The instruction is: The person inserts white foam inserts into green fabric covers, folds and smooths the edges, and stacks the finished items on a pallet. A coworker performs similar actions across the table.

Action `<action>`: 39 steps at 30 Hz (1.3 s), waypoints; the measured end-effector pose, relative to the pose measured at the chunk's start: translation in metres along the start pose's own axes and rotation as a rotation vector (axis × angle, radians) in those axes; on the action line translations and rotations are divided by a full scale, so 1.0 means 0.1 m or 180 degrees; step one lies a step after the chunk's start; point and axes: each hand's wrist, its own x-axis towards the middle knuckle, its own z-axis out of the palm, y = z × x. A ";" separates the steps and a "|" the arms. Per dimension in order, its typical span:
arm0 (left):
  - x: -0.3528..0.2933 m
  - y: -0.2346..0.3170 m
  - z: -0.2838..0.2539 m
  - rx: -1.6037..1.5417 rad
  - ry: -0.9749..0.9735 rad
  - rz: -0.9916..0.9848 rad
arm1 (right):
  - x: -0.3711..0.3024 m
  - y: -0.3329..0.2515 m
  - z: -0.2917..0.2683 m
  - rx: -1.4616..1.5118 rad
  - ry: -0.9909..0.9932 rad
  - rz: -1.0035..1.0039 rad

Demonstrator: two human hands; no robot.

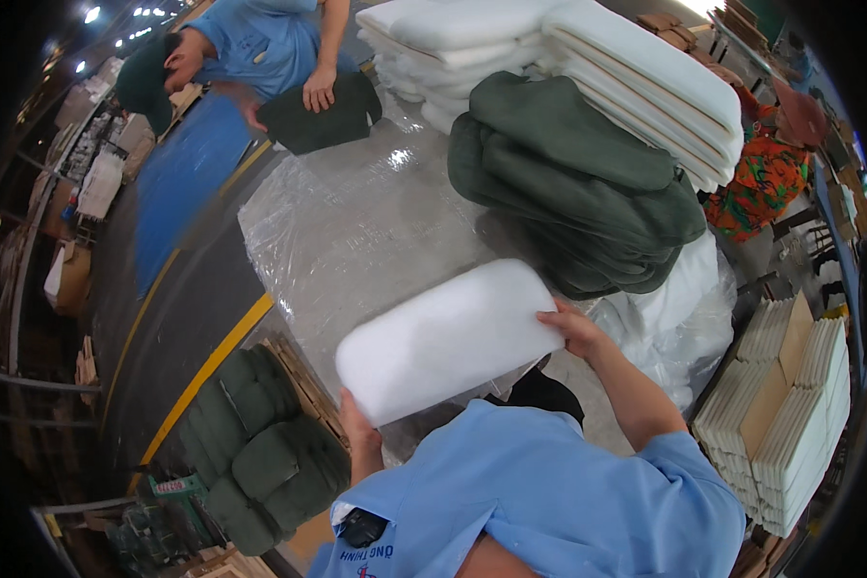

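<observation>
We see the pad (448, 339), white with rounded corners, between two hands at the near side of the plastic-covered table (328, 222) — whether its underside touches the plastic, we cannot tell. The left hand (358, 424) is clamped on its near left corner, the right hand (573, 328) on its right end. Beyond it, to the right, we find the green heap (568, 183), and behind that the white stack (645, 87). Across the table, a co-worker's hand (319, 89) rests on a green cloth (323, 120).
</observation>
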 end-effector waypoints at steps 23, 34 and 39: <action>-0.40 -0.67 1.01 0.5319 -0.2363 0.3541 | -0.15 0.61 1.19 -0.4556 0.0219 -0.1785; -0.49 -0.85 0.88 0.5527 -0.3055 0.4120 | -0.66 0.26 0.80 -0.2846 0.1485 -0.1934; -0.53 -0.90 0.83 0.5636 -0.3361 0.3947 | -0.67 0.24 0.48 -0.2655 0.1842 -0.1853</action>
